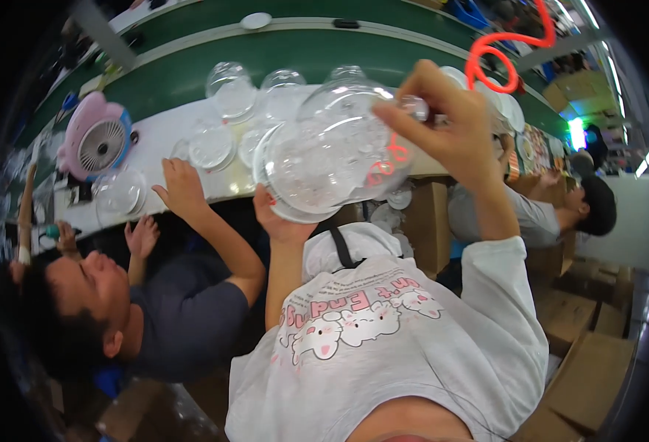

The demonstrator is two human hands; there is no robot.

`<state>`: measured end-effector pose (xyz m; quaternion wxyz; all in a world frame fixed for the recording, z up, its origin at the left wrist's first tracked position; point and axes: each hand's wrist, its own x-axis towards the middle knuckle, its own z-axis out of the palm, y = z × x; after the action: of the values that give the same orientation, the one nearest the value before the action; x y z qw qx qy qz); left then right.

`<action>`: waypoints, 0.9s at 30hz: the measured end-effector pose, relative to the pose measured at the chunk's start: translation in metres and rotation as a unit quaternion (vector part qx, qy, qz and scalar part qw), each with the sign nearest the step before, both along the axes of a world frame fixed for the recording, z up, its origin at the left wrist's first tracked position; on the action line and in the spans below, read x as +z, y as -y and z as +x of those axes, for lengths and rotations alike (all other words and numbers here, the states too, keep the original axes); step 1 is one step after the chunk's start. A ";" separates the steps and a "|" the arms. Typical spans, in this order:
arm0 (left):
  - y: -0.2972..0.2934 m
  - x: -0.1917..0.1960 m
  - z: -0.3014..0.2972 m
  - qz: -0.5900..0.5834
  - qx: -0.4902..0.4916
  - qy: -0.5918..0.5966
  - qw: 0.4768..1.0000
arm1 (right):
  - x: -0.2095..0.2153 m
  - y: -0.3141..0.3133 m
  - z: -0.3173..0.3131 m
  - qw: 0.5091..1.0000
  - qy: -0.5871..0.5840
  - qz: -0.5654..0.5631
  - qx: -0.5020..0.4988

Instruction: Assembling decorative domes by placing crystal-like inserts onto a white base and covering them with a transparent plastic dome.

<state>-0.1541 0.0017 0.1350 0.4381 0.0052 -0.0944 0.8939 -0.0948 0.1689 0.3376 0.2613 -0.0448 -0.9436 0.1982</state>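
Two hands hold one clear round plastic dome (332, 151) up at frame centre, above the person's chest. Nearest the camera, bottom centre: the wearer's pale grey sweatshirt with pink cartoon-animal print (383, 331). Left hand (276, 221) comes up from below w/ bare forearm, fingers closed under the dome's lower rim, supporting it. Right hand (442, 121), upper centre-right, sleeve pushed back, pinches the dome's top edge btwn thumb and fingers; grip narrow, tight on the plastic. Dome is tilted, open face toward the camera, held clear of the table.

Lower left: a co-worker in a dark blue-grey t-shirt (184, 317), one arm reaching up so that their hand (181, 188) rests at the edge of the white tabletop (162, 132). Right of centre: another person in a grey shirt and black cap (597, 206), bent low. Brown cardboard boxes (582, 346) stack at lower right.

Further out, on the white tabletop, upper centre-left: several more clear plastic domes and lids (229, 92), some stacked, some lying flat. Left of them a small pink desk fan w/ blue trim (96, 140). Beyond the tabletop, a green conveyor belt (265, 51) curves across the top of frame, a white round lid (255, 20) lying on it. Upper right: an orange-red coiled hose (501, 51) hangs down just behind the right hand.
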 end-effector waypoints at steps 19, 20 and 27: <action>0.005 0.000 0.029 -0.316 0.029 0.013 0.948 | -0.025 0.016 0.029 0.999 -0.001 -0.035 0.032; 0.006 0.003 0.028 -0.318 0.047 0.012 0.947 | -0.022 0.015 0.027 0.999 0.025 -0.029 0.033; -0.015 0.056 0.014 -0.355 0.034 -0.069 0.932 | 0.005 -0.023 0.001 0.994 -0.050 0.010 0.092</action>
<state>-0.1400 0.0166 0.1908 0.3860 -0.0852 0.2598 0.8810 -0.0935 0.1920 0.3428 0.2891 0.0545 -0.9314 0.2144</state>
